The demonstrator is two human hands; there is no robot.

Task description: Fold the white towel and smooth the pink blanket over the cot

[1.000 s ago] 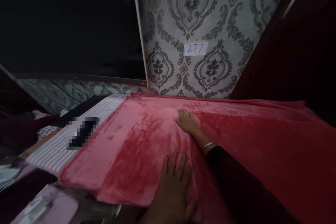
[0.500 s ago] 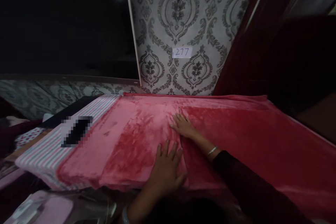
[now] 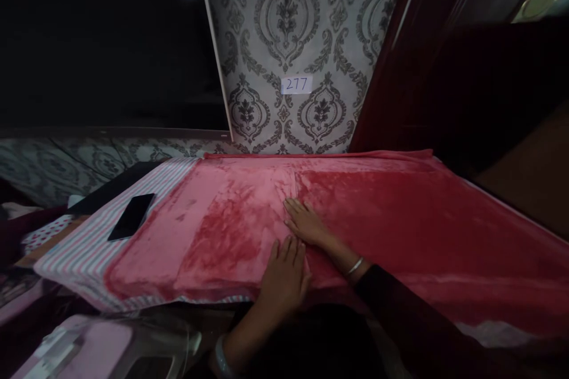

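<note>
A plush red and pink blanket [image 3: 373, 219] lies spread over the table, with a seam or fold line running front to back near its middle. My left hand [image 3: 284, 275] rests flat on it close to the front edge, fingers stretched out. Just beyond and to the right, my right hand [image 3: 306, 222] lies palm down across the fold line, fingers extended. Both hands press on the cloth and hold nothing. A striped cloth [image 3: 84, 243] shows from under the blanket's left side.
A dark phone [image 3: 132, 217] lies on the striped cloth at left. A large dark screen [image 3: 111, 41] hangs above. Patterned wallpaper with a paper label [image 3: 296, 84] stands behind. A pink and clear plastic container [image 3: 102, 343] sits at the front left.
My right hand has slid slightly toward me along the fold line, and the two hands are closer together. The fingers of my left hand are less spread. The view has shifted a little.
</note>
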